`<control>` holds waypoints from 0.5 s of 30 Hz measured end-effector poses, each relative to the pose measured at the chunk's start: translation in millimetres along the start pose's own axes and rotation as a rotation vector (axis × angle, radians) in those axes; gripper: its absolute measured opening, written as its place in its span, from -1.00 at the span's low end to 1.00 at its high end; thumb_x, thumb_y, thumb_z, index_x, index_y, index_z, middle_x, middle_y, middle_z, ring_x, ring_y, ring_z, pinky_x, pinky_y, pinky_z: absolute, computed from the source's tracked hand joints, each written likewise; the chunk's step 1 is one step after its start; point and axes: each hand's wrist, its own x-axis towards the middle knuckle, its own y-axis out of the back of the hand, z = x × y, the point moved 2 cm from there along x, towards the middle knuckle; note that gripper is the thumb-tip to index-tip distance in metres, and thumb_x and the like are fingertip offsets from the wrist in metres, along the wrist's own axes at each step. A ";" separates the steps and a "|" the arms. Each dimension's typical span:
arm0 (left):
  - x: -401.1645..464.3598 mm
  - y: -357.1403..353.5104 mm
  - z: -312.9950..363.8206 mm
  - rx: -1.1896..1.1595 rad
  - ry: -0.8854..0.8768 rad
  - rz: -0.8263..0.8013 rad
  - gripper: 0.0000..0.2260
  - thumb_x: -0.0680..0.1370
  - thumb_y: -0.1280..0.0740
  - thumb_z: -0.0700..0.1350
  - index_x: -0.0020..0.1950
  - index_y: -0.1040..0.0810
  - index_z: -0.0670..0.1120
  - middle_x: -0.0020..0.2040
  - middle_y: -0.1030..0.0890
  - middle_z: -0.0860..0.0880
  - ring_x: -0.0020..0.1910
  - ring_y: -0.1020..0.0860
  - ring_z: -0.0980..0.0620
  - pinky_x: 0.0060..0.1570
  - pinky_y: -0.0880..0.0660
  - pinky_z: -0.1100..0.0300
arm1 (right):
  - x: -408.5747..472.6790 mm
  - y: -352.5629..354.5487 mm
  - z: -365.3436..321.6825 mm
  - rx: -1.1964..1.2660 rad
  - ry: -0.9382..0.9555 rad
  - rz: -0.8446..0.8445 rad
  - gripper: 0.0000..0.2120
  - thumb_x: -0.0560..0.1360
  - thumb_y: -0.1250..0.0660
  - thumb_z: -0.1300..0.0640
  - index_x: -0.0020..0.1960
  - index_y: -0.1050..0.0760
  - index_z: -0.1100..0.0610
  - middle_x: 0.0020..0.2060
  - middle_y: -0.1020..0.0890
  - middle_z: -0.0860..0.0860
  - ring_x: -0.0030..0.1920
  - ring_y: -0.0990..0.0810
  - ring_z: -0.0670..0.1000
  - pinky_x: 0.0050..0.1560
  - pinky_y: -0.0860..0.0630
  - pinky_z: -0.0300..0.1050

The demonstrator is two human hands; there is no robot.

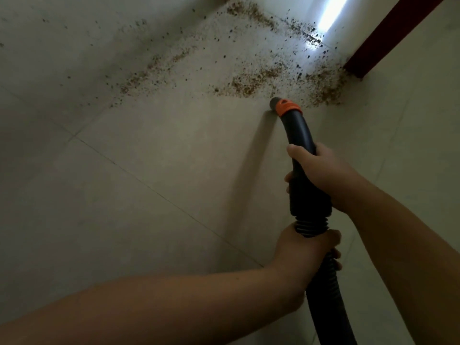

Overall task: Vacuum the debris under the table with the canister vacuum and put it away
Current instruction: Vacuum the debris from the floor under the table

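Brown and black debris (pixel 251 80) lies scattered in bands across the pale tiled floor, thickest near the dark red table leg (pixel 358 67). The black vacuum handle (pixel 302 155) ends in an orange collar and a grey nozzle tip (pixel 275 103) that touches the floor at the near edge of the debris. My right hand (pixel 321 175) is wrapped around the handle. Lower down, my left hand (pixel 306 255) grips the ribbed black hose (pixel 328 305), which runs off the bottom edge. The canister itself is out of view.
A dark red table leg or rail (pixel 395 28) slants from the top right down to the floor. A bright strip of light (pixel 328 16) falls on the floor beside it. Tile joints (pixel 149 185) cross the bare floor to the left.
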 end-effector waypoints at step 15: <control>-6.5 32.0 52.3 -0.131 -0.226 0.034 -0.91 0.51 -0.32 -0.22 -0.15 -0.45 -0.22 -0.40 -0.50 -0.08 -0.48 -0.50 0.02 -0.35 -0.52 0.18 | 23.4 -52.5 -84.8 -0.338 0.072 -0.149 -0.70 0.56 -0.24 -0.05 0.13 -0.33 0.16 0.00 -0.63 0.24 -0.01 -0.66 0.24 0.11 -0.58 0.20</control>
